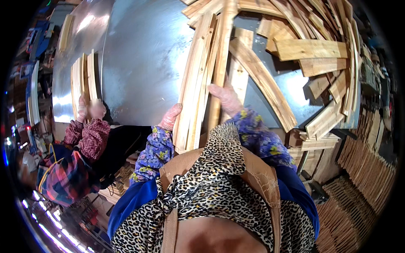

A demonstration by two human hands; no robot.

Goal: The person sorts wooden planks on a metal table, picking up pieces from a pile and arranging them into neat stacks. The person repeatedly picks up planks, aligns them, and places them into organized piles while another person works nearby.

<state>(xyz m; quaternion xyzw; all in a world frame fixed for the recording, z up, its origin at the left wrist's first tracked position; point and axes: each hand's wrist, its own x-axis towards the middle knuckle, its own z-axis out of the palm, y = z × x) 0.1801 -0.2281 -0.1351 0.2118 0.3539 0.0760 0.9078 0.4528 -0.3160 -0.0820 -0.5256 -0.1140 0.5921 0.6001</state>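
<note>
Long narrow wooden boards [196, 80] lie side by side in front of me, their near ends reaching past the table edge toward my body. My left hand [171, 116], in a pale pinkish glove, closes on the left side of this bundle, with its thumb along the edge. On the other side, my right hand [228, 99] grips a separate upright-edged wooden board [221, 55], thumb across its near part. A thin gap shows between that board and the bundle near my right thumb. The fingers under the wood are hidden.
The metal-topped table [143, 63] spans the front. At right lie a slanting plank [270, 84] and a heap of loose boards [312, 49]. A co-worker [69, 173] at left holds a small board bundle [84, 76]. Stacked wooden strips [367, 164] stand at lower right.
</note>
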